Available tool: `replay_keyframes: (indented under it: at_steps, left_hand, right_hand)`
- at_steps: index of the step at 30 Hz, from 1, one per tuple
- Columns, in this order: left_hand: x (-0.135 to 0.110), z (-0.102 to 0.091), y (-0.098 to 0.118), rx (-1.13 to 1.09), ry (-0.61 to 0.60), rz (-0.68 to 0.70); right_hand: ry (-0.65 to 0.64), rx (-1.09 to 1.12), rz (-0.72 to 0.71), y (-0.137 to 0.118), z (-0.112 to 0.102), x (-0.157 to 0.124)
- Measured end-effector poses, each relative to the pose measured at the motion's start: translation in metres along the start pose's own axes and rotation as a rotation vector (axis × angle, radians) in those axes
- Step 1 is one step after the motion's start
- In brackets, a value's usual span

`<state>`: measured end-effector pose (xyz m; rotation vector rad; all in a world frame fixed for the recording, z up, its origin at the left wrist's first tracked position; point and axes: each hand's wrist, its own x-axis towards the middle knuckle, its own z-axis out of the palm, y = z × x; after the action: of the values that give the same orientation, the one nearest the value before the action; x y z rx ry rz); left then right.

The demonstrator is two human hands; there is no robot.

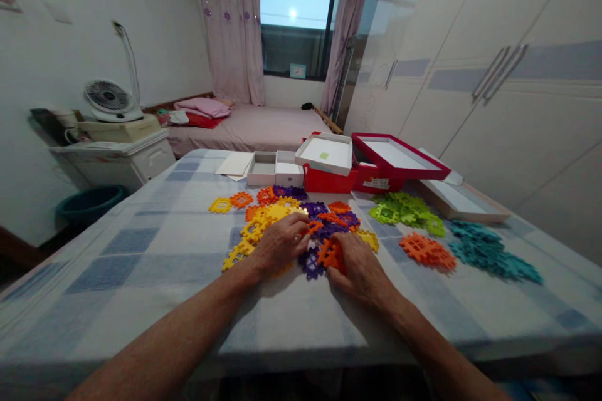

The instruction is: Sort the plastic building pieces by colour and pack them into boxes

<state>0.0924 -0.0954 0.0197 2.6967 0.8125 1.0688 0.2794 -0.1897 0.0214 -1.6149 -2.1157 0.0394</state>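
A mixed heap of flat plastic interlocking tiles, yellow, orange and purple, lies in the middle of the checked tablecloth. My left hand rests palm down on the yellow tiles with its fingers curled over them. My right hand lies next to it, its fingers pinching an orange tile beside a purple tile. Sorted heaps lie to the right: green tiles, an orange pile and teal tiles.
Red and white boxes with open lids, a small white box and a sheet of paper stand at the table's far side. A fan sits on a cabinet at left; a bed and wardrobe lie beyond.
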Motion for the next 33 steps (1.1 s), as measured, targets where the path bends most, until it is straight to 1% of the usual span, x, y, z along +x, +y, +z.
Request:
replay_keyframes:
  at_steps: [2, 4, 6, 7, 10, 13, 15, 17, 19, 20, 21, 23, 26, 28, 30, 33]
  left_hand:
    - [0.002, -0.004, -0.002, -0.144, 0.065, -0.089]
    - [0.004, -0.008, -0.004, -0.246, 0.12, -0.22]
    - [0.005, -0.011, -0.006, -0.293, 0.135, -0.331]
    - [0.006, -0.012, -0.006, -0.308, 0.124, -0.358]
    - [0.005, -0.012, -0.006, -0.388, 0.073, -0.339]
    - [0.005, -0.013, -0.003, -0.547, 0.028, -0.327]
    - [0.005, -0.015, 0.0, -0.62, 0.008, -0.325]
    - [0.005, -0.017, 0.002, -0.661, -0.024, -0.31]
    - [0.005, -0.019, 0.003, -0.704, -0.06, -0.304]
    - [0.005, -0.019, 0.003, -0.712, -0.065, -0.304]
    - [0.004, -0.019, 0.003, -0.696, -0.047, -0.298]
    - [0.003, -0.02, 0.0, -0.58, 0.048, -0.246]
    - [0.002, -0.025, -0.009, -0.333, 0.203, -0.119]
    - [0.001, -0.03, -0.016, -0.214, 0.267, -0.092]
    - [0.001, -0.035, -0.025, -0.128, 0.33, -0.125]
    - [0.001, -0.039, -0.04, -0.046, 0.394, -0.215]
  right_hand:
    - [0.008, 0.024, 0.012, 0.002, 0.002, -0.002]
    - [0.023, 0.096, 0.027, 0.001, 0.0, -0.002]
    - [0.045, 0.194, 0.066, -0.002, -0.008, 0.001]
    - [0.066, 0.24, 0.089, -0.005, -0.012, 0.005]
    - [0.17, 0.308, 0.11, -0.016, -0.021, 0.02]
    - [0.256, 0.319, 0.026, -0.025, -0.016, 0.035]
    - [0.246, 0.337, 0.021, -0.029, -0.006, 0.041]
    - [0.229, 0.367, 0.068, -0.031, 0.001, 0.042]
    - [0.241, 0.378, 0.105, -0.03, 0.001, 0.039]
    - [0.255, 0.365, 0.112, -0.027, -0.004, 0.035]
    - [0.263, 0.336, 0.119, -0.022, -0.01, 0.031]
    - [0.265, 0.229, 0.152, -0.005, -0.028, 0.018]
    - [0.28, -0.006, 0.222, 0.034, -0.056, -0.007]
    - [0.269, -0.176, 0.252, 0.06, -0.068, -0.023]
    - [0.216, -0.311, 0.262, 0.081, -0.072, -0.037]
    - [0.13, -0.459, 0.26, 0.098, -0.067, -0.049]
